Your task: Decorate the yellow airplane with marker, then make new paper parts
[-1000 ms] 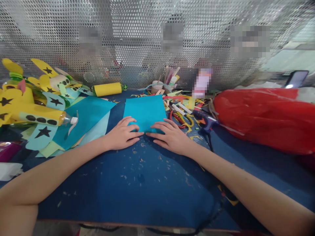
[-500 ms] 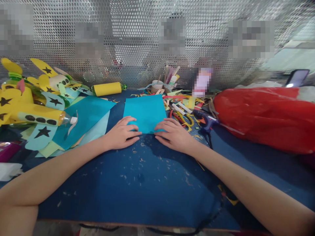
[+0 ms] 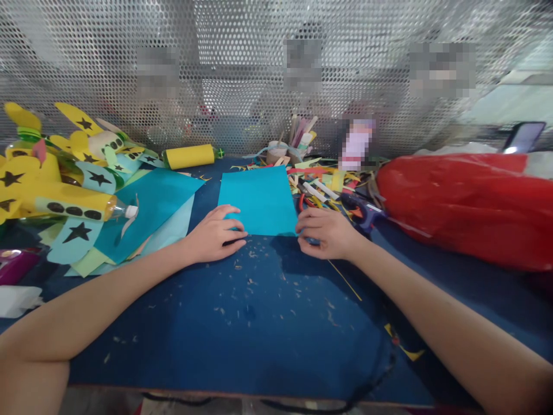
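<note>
A square sheet of bright blue paper (image 3: 257, 199) lies flat on the dark blue table in front of me. My left hand (image 3: 218, 235) rests on its lower left corner, fingers apart and lightly bent. Just off the lower right corner is my right hand (image 3: 328, 233), its fingers curved and a gap showing between thumb and fingers; I see nothing held in it. Red-handled scissors (image 3: 305, 200) are partly hidden behind that hand. A dark blue glue gun (image 3: 363, 210) lies beyond it to the right.
Bottle airplanes (image 3: 82, 199) in yellow paper crowd the left, beside more blue sheets (image 3: 151, 196). A yellow-wrapped bottle (image 3: 190, 156) lies at the back. Paper scraps (image 3: 319, 173) and a cup of sticks (image 3: 276, 153) stand near the mesh. A red plastic bag (image 3: 466, 207) fills the right.
My right hand has slid right, off the paper's lower right corner, and its fingers are more curled. My left hand and the sheet stay nearly in place.
</note>
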A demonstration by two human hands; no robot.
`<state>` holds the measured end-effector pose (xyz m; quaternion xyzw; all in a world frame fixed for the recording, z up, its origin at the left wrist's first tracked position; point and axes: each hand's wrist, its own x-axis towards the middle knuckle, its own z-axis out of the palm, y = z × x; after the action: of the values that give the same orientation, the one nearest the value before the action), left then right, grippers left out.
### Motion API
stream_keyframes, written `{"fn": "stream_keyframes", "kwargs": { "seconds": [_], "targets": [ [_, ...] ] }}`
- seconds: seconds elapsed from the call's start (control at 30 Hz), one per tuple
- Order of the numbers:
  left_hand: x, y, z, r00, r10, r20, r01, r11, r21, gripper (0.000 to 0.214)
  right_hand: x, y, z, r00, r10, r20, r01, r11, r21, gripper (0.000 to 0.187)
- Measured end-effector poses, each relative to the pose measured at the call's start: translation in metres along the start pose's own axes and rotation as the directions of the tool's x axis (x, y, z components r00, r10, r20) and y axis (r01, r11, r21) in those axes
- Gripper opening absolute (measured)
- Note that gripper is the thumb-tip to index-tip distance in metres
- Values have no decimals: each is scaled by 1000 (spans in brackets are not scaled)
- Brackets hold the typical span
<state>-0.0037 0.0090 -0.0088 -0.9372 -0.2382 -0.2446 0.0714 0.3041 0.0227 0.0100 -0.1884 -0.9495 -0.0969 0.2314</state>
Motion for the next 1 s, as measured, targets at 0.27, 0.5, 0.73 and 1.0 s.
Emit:
{"fn": "stream_keyframes", "kwargs": {
  "seconds": [0.27, 0.5, 0.73, 1.0],
  "targets": [
    [-1, -1, 1, 1000, -15, 23, 16, 999, -30, 28, -3, -2, 3, 998, 56, -12, -57, 998, -7, 28],
    [-1, -1, 1, 1000, -2, 14, 2, 1000, -18, 27, 6, -19, 14, 990, 137, 15, -138, 986, 91, 28],
    [-1, -3, 2, 999, -18, 44, 20, 999, -36, 29, 6, -20, 20, 977, 163, 134, -182, 973, 142, 30],
    [1, -16, -12, 999, -24, 48, 29, 995, -99, 36, 3, -18, 23, 978, 174, 113, -194, 961, 196, 30]
  ]
}}
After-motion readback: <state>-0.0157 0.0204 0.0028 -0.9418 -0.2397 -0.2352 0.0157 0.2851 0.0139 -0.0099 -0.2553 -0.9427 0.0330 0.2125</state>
